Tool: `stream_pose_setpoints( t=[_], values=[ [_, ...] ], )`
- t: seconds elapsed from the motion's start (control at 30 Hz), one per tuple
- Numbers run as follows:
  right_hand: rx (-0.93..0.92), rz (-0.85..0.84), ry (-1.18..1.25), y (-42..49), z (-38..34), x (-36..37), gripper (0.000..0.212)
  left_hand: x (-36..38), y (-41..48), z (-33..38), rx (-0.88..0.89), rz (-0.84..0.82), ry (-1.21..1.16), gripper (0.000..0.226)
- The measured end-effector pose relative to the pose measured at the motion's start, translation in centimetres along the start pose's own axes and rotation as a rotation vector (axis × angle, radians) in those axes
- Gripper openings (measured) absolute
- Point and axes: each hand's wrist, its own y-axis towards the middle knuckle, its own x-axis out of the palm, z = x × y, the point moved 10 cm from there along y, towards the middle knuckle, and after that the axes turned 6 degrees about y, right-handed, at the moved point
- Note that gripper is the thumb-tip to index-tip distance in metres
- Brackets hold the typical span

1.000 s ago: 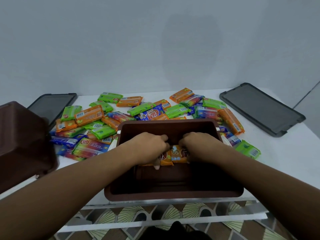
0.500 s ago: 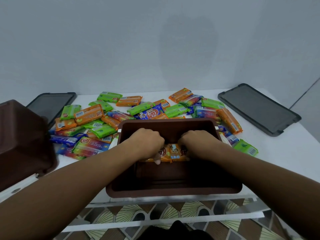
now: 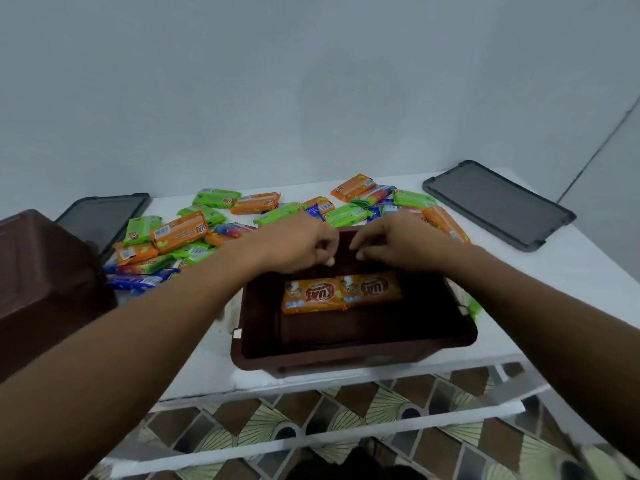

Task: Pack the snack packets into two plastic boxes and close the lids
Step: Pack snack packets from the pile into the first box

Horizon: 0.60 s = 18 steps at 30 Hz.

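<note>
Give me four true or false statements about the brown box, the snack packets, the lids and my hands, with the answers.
1. Two orange packets lie side by side inside the brown box. True.
2. The left hand and right hand press on those packets. False: both hands are above the box's far rim, clear of them.
3. A grey lid covers the box. False: the left grey lid and right grey lid lie on the table.
4. Loose packets lie behind the box. True.

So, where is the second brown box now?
In the head view, the box stands at the table's left edge, in front of the left lid and left of the packets.
</note>
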Motion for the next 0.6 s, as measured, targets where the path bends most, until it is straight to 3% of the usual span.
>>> stream_pose_setpoints(
  t=[0.1,0.33,0.5,0.6],
  values=[
    [-0.013,0.187,0.048,-1.2,-0.1,-3.8,0.009,-2.8,0.5,0.4,0.023,0.102,-0.021,0.007],
    [0.003,0.323,0.059,-2.8,2.9,-8.5,0.005,-6.1,3.0,2.6,0.106,0.244,-0.124,0.008],
    [0.097,0.427,0.144,-2.1,10.6,-13.6,0.004,-6.6,8.9,4.5,0.069,0.263,-0.159,0.009],
    [0.157,0.400,0.247,-1.2,15.3,-15.1,0.011,-6.6,12.8,5.1,0.010,0.273,-0.174,0.010]
  ],
)
